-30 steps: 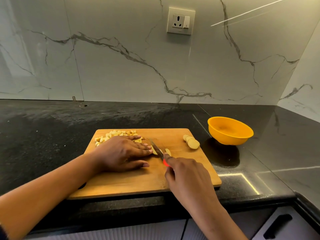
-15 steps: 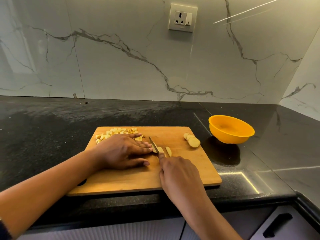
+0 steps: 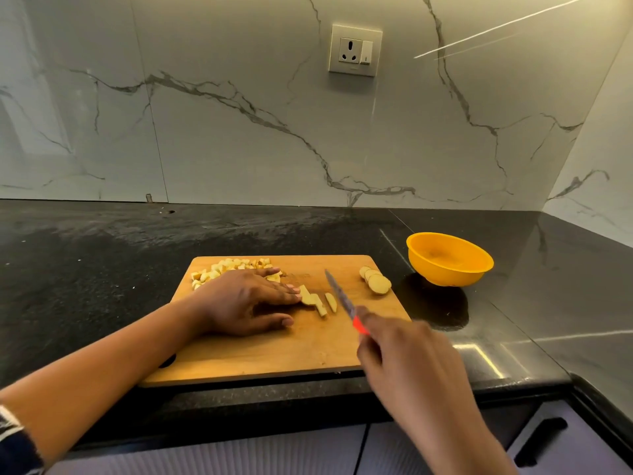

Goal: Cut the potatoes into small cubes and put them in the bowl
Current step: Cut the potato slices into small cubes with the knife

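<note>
now, left hand (image 3: 246, 299) flat, touching potato strips (image 3: 313, 299), right hand (image 3: 407, 358) gripping knife (image 3: 339, 294), orange bowl (image 3: 448, 272) beside board (image 3: 274, 351)

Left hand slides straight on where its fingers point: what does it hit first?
The potato strips right ahead of the left hand, seemingly touching its fingers. Past them comes the knife, held by the right hand; its height above the cutting board is unclear.

right hand (image 3: 407, 358) grips knife (image 3: 339, 296) | left hand (image 3: 246, 299) steadies potato strips (image 3: 317, 301)
</note>
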### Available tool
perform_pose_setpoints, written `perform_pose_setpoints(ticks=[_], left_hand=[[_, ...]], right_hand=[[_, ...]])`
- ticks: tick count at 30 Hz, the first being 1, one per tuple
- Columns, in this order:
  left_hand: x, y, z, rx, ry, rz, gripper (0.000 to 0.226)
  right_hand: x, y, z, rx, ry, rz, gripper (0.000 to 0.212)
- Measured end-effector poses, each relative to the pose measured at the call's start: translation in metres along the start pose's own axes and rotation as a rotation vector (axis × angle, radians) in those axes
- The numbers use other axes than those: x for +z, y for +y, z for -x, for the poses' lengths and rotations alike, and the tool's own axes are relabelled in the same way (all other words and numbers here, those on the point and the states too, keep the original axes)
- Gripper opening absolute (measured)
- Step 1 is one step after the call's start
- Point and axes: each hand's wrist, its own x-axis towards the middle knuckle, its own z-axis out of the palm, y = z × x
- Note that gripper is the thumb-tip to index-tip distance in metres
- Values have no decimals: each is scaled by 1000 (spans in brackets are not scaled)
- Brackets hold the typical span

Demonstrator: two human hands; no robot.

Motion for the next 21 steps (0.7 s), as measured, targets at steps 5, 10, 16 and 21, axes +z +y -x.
perform_pose_setpoints(ticks=[5, 10, 16, 21], left_hand=[[-3, 3, -3, -79, 37, 114, 55], [-7, 24, -21, -274, -63, 123, 67], [10, 36, -52, -239, -265, -43, 62], [10, 30, -57, -166, -152, -15, 38]], right_hand=[[34, 28, -70, 159, 199, -28, 42], [59, 36, -108, 242, 276, -235, 41], [65, 46, -102, 248, 277, -254, 43], [66, 46, -102, 264, 256, -265, 44]])
